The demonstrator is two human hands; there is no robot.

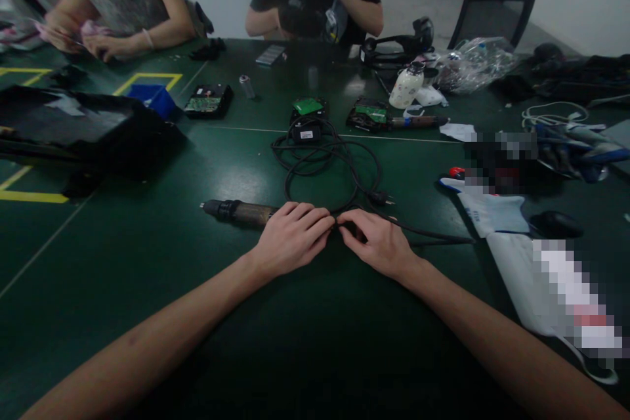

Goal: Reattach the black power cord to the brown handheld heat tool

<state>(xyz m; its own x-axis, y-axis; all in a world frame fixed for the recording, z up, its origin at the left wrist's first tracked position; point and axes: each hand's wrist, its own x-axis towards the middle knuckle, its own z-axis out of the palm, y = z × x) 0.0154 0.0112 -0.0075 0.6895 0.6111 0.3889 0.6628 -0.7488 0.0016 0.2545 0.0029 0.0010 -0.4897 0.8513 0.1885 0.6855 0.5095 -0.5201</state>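
Observation:
An electric screwdriver (241, 211) lies on the green table, its bit pointing left. My left hand (295, 236) is wrapped over the tool's rear end. Close beside it, my right hand (377, 239) pinches the black cord end or plug where it meets the screwdriver's back; the fingers hide the exact joint. From there a black cable (354, 164) runs in loose loops up to a black power adapter (306, 134) with a white label. A mains plug (381, 197) with bare prongs lies just above my right hand.
Circuit-board units (367, 113) stand beyond the cable, near a second electric screwdriver (418, 121). A white bottle (406, 85) and plastic wrap are farther back. At left sit a large black case (59, 125) and a blue bin (152, 100); gloves (492, 210) lie right. Two people sit opposite.

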